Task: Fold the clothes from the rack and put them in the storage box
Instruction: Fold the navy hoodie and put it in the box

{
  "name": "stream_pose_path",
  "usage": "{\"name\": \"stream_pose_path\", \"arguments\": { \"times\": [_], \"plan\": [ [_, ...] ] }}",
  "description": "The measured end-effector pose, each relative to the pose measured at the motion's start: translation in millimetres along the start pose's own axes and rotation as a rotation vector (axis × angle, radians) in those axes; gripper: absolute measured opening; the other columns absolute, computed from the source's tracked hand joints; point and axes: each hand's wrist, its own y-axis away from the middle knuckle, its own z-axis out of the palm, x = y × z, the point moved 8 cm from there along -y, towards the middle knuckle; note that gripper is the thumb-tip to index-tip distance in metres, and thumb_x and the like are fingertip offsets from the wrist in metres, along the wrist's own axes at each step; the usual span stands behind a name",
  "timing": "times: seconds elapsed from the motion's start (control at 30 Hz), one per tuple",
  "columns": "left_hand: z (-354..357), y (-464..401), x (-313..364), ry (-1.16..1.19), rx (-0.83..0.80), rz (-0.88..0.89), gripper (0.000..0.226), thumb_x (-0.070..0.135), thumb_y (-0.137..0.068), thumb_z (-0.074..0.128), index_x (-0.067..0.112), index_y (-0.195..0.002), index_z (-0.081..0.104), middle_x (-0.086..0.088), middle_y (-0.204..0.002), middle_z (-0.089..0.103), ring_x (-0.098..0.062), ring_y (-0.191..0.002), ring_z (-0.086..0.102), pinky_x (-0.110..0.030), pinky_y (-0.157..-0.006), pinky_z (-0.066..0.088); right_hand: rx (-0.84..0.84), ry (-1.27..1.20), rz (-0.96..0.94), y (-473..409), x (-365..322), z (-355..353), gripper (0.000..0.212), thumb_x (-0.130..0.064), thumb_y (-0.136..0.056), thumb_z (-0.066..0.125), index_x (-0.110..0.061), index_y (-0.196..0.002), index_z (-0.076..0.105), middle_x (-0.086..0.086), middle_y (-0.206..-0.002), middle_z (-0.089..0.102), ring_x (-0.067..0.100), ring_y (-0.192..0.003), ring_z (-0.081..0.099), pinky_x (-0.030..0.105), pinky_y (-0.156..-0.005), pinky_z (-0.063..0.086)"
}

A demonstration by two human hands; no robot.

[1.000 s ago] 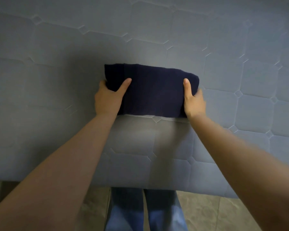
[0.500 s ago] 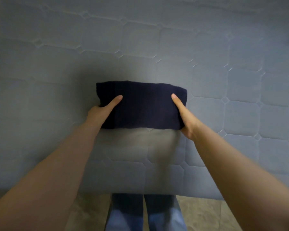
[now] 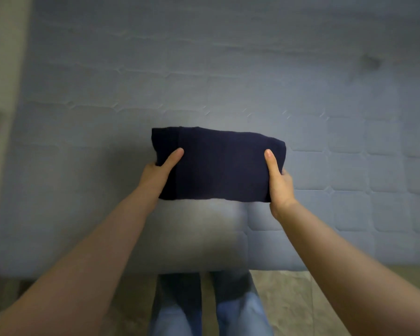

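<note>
Now: folded dark garment (image 3: 218,166) gripped at both ends.
Left hand (image 3: 157,174) and right hand (image 3: 280,187) each pinch an end, thumbs on top, keeping the folds together.

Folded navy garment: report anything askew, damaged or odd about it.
Nothing stands out. The folded navy garment is a tidy rectangle, gripped at its ends by the left hand and right hand over the quilted mattress.
</note>
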Motion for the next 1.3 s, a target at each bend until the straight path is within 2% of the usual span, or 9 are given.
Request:
{"name": "stream_pose_path", "arguments": {
  "times": [0.2, 0.47, 0.53, 0.63, 0.73, 0.97, 1.1, 1.17, 1.3],
  "plan": [
    [8.4, 70.3, 45.9, -0.027, -0.055, 0.078, 0.079, 0.065, -0.076, 0.065, 0.019, -0.139, 0.049, -0.002, -0.130, 0.060, -0.023, -0.110, 0.058, -0.033, -0.091, 0.044, 0.119, -0.094, -0.079, 84.4, -47.3, -42.2, 0.036, -0.059, -0.082, 0.068, -0.027, -0.098, 0.063, -0.007, -0.102, 0.070, 0.010, -0.093, 0.067, 0.024, -0.070, 0.052],
    [0.4, 171.1, 102.6, -0.116, -0.180, 0.195, 0.091, 0.079, -0.060, 0.066, 0.026, -0.133, 0.053, 0.010, -0.101, 0.063, -0.016, -0.095, 0.061, -0.033, -0.090, 0.045, 0.258, -0.218, -0.156, 210.7, -72.5, -86.9, 0.036, -0.061, -0.080, 0.071, -0.026, -0.088, 0.067, -0.008, -0.094, 0.072, 0.010, -0.090, 0.069, 0.028, -0.075, 0.054],
    [7.2, 201.2, 116.5, -0.163, -0.244, 0.246, 0.100, 0.083, -0.049, 0.066, 0.028, -0.132, 0.054, 0.012, -0.099, 0.065, -0.015, -0.096, 0.063, -0.033, -0.091, 0.046, 0.297, -0.258, -0.159, 244.0, -71.5, -102.8, 0.041, -0.065, -0.077, 0.071, -0.027, -0.091, 0.067, -0.007, -0.097, 0.072, 0.013, -0.092, 0.069, 0.032, -0.080, 0.057],
    [21.5, 238.5, 122.6, -0.196, -0.330, 0.301, 0.093, 0.079, -0.054, 0.065, 0.026, -0.131, 0.054, 0.007, -0.104, 0.066, -0.017, -0.099, 0.063, -0.034, -0.093, 0.047, 0.379, -0.322, -0.168, 285.2, -64.8, -129.8, 0.051, -0.070, -0.072, 0.071, -0.025, -0.096, 0.069, -0.005, -0.101, 0.074, 0.014, -0.093, 0.070, 0.036, -0.085, 0.058],
    [43.0, 275.8, 129.4, -0.277, -0.411, 0.350, 0.070, 0.071, -0.069, 0.063, 0.026, -0.122, 0.055, 0.006, -0.098, 0.066, -0.015, -0.091, 0.063, -0.033, -0.088, 0.046, 0.462, -0.390, -0.195, 326.5, -51.3, -160.7, 0.050, -0.069, -0.074, 0.071, -0.025, -0.098, 0.070, -0.006, -0.101, 0.074, 0.012, -0.093, 0.070, 0.028, -0.077, 0.056],
    [121.3, 360.0, 128.7, -0.501, -0.671, 0.448, 0.076, 0.075, -0.061, 0.058, 0.024, -0.118, 0.057, 0.001, -0.098, 0.066, -0.017, -0.089, 0.064, -0.029, -0.071, 0.047, 0.669, -0.627, -0.200, 408.9, -3.2, -231.8, 0.055, -0.073, -0.065, 0.073, -0.026, -0.092, 0.068, -0.006, -0.099, 0.073, 0.017, -0.094, 0.070, 0.040, -0.091, 0.057],
    [165.2, 403.0, 117.0, -0.596, -0.750, 0.473, 0.082, 0.073, -0.071, 0.056, 0.016, -0.131, 0.055, -0.004, -0.105, 0.064, -0.018, -0.087, 0.062, -0.034, -0.079, 0.046, 0.755, -0.729, -0.203, 445.6, 22.1, -269.0, 0.078, -0.083, -0.048, 0.074, -0.027, -0.103, 0.068, -0.006, -0.104, 0.073, 0.017, -0.096, 0.070, 0.041, -0.092, 0.057],
    [189.1, 427.7, 105.6, -0.644, -0.799, 0.480, 0.090, 0.076, -0.065, 0.057, 0.014, -0.131, 0.054, -0.006, -0.107, 0.063, -0.021, -0.088, 0.062, -0.036, -0.079, 0.047, 0.796, -0.779, -0.207, 464.7, 38.3, -289.0, 0.077, -0.082, -0.049, 0.073, -0.028, -0.103, 0.068, -0.006, -0.104, 0.073, 0.018, -0.096, 0.070, 0.042, -0.092, 0.057],
    [234.6, 472.4, 82.5, -0.717, -0.870, 0.516, 0.095, 0.077, -0.059, 0.057, 0.015, -0.131, 0.054, -0.010, -0.116, 0.064, -0.025, -0.091, 0.062, -0.040, -0.083, 0.048, 0.891, -0.855, -0.200, 498.1, 72.4, -327.4, 0.101, -0.092, -0.039, 0.070, -0.027, -0.117, 0.067, -0.006, -0.112, 0.072, 0.019, -0.101, 0.069, 0.043, -0.094, 0.056]
  ]
}}
